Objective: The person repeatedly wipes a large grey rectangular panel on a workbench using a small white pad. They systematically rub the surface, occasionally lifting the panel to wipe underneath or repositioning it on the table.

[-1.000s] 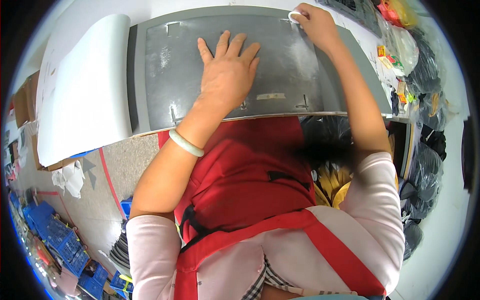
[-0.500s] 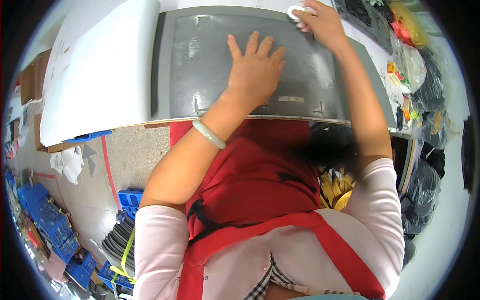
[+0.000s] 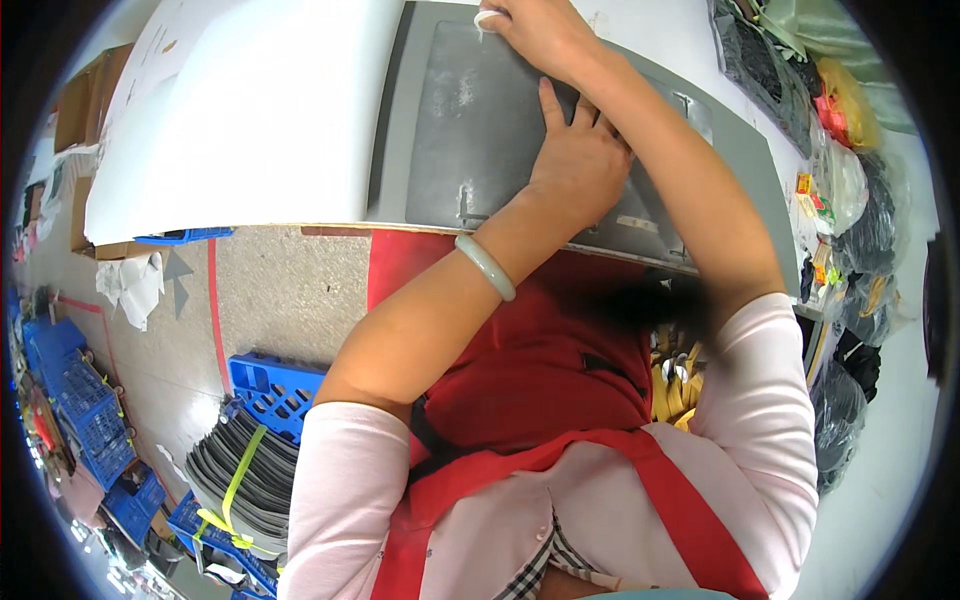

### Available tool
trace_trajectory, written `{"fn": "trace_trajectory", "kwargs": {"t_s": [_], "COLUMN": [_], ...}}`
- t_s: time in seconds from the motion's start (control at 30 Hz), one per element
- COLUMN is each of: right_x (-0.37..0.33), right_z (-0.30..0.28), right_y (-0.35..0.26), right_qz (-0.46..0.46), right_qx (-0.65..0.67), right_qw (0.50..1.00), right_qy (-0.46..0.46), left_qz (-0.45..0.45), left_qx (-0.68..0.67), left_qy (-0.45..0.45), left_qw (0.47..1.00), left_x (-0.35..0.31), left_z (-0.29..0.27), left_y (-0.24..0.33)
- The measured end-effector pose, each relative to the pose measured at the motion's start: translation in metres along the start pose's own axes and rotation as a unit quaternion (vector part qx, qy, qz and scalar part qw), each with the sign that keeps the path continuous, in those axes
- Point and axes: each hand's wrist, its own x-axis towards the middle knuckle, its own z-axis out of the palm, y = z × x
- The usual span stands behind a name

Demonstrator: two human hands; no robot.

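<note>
A dark grey sheet with white chalky smears lies on the lighter grey board along the front of the table. My left hand rests flat on the sheet, fingers spread; some fingertips are covered by my right forearm. Crossing over it, my right arm reaches to the sheet's far left corner. There my right hand is closed round a small white round piece, only partly visible, held against the corner. Its exact kind cannot be made out.
A large white sheet covers the table's left part. Plastic bags and small boxes line the right side. Below on the left stand a blue crate and a strapped stack of dark sheets.
My right hand has carried the white round piece from the sheet's far right corner to its far left corner, so its forearm now passes over my left hand. The view has shifted.
</note>
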Motion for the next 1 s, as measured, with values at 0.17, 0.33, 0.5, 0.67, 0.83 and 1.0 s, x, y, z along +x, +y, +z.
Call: {"fn": "trace_trajectory", "kwargs": {"t_s": [0.17,0.33,0.5,0.67,0.83,1.0], "right_x": [0.008,0.000,0.009,-0.015,-0.070,-0.091], "right_z": [-0.010,-0.006,0.000,-0.017,-0.041,-0.036], "right_y": [-0.006,-0.007,-0.006,-0.027,-0.085,-0.121], "right_qz": [0.086,0.278,0.269,0.291,0.266,0.226], "right_qx": [-0.053,0.266,0.209,0.227,0.290,0.069], "right_qw": [0.993,0.922,0.937,0.923,0.895,0.938], "right_qy": [-0.062,-0.033,-0.073,-0.112,-0.212,-0.254], "left_qz": [-0.010,-0.008,-0.009,-0.005,-0.073,-0.035], "left_qx": [-0.039,-0.038,-0.015,-0.022,-0.206,-0.054], "left_qy": [0.006,-0.025,-0.046,-0.032,-0.185,0.021], "left_qw": [0.999,0.999,0.999,0.999,0.958,0.998], "left_x": [-0.001,0.001,0.001,0.000,0.007,-0.018], "left_z": [0.002,-0.003,-0.006,-0.004,-0.001,0.013], "left_y": [-0.003,0.000,-0.002,-0.003,-0.003,0.008]}}
